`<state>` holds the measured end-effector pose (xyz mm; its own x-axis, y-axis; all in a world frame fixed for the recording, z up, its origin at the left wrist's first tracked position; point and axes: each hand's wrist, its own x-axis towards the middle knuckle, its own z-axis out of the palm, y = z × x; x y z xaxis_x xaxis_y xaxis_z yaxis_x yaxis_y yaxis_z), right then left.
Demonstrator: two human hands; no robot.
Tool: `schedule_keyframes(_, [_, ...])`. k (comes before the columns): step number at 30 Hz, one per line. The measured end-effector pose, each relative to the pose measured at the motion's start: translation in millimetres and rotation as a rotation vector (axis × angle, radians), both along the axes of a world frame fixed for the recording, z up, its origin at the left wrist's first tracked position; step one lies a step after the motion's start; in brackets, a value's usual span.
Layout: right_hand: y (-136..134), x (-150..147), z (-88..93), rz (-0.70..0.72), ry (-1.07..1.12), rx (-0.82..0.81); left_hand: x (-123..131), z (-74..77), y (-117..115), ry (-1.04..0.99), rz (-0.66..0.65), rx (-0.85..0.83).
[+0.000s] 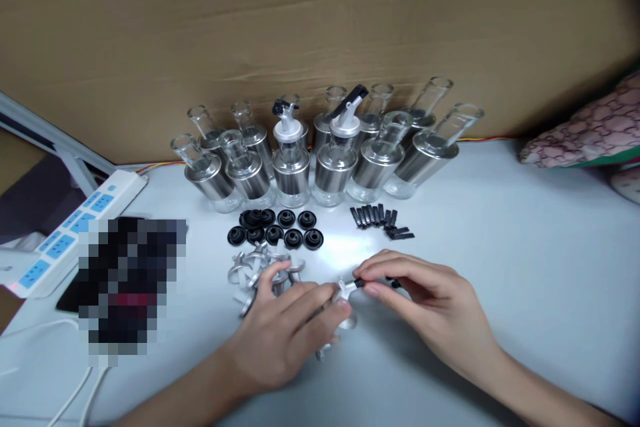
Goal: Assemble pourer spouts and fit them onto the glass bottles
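Note:
Thumb and fingers of my left hand (290, 327) are closed on a silver pourer spout (343, 291), its tip pointing right. My right hand (430, 300) pinches a small black part (359, 283) against that tip; its exact shape is mostly covered by the fingertips. Beneath my right palm another black piece (393, 282) partly shows. Several more silver spouts (240, 268) lie in a pile beside and behind my left hand, some hidden by it. Further back are black round stoppers (293, 238) in loose rows and a group of narrow black levers (370, 215).
Glass bottles with metal sleeves (253, 177) stand in two rows along the cardboard wall (310, 13); two front ones carry pourers. On the left lie a power strip (75, 233), a dark, partly pixelated device (130, 280) and white cables (95, 387). A patterned cloth (590, 123) is at right.

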<state>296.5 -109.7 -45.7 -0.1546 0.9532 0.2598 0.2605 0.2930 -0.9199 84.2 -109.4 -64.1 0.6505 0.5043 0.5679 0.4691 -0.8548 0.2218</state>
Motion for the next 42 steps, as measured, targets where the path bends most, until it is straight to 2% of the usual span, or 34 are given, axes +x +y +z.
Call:
schedule_keyframes(5, [-1.0, 0.3, -3.6, 0.002, -0.034, 0.004, 0.0, 3.7, 2.8, 0.010, -0.012, 0.000])
schedule_keyframes(14, [-2.0, 3.7, -7.9, 0.090, -0.098, 0.193, -1.7, 3.2, 1.3, 0.029, -0.039, -0.060])
schedule_keyframes(20, [-1.2, 2.8, -7.0, 0.116, -0.109, 0.234, -3.3, 6.1, 0.7, 0.027, -0.083, -0.112])
schedule_keyframes(29, [-5.3, 0.7, -5.7, 0.086, -0.152, 0.266, -2.3, 5.6, 1.4, 0.040, -0.073, -0.070])
schedule_keyframes(34, [-6.2, 0.2, -6.5, 0.138, -0.217, 0.281, -4.0, 5.4, 2.2, 0.070, -0.066, -0.088])
schedule_keyframes(42, [-0.7, 2.7, -6.4, 0.153, -0.329, 0.408, -4.6, 6.6, 1.6, 0.107, -0.060, -0.105])
